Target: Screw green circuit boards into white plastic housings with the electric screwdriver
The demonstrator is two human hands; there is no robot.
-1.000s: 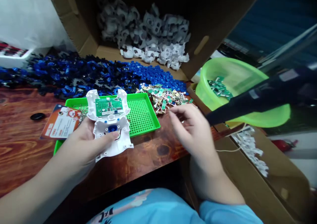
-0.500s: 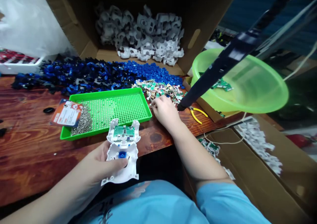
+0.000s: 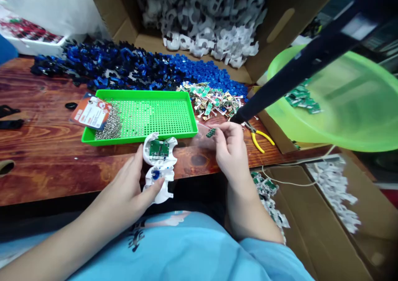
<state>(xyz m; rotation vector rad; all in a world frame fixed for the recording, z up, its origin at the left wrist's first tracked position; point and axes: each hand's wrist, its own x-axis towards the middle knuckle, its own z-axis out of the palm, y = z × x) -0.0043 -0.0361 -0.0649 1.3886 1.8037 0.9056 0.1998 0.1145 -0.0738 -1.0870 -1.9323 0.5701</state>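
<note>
My left hand (image 3: 137,181) is closed on a white plastic housing (image 3: 161,194), its thumb over the lower part near a small blue piece (image 3: 156,174). In the housing's upper part sits a green circuit board (image 3: 159,149). Between the fingertips of my right hand (image 3: 231,148) is a small green circuit board with a wire (image 3: 211,132), held above the table edge. Behind that hand lies a pile of small boards with wires (image 3: 211,100). The green perforated tray (image 3: 155,115) stands just beyond the housing, with screws (image 3: 110,125) heaped in its left end.
A card (image 3: 92,112) rests on the tray's left side. Yellow-handled pliers (image 3: 263,140) lie right of my right hand, below a dark slanting pole (image 3: 298,65). Blue and black parts (image 3: 108,63) line the back, before a carton of white shells (image 3: 211,20). A green basin (image 3: 348,115) stands right.
My right hand has come back from the pile of small boards with one in its fingers. My left hand has tilted the housing. The camera view has shifted.
</note>
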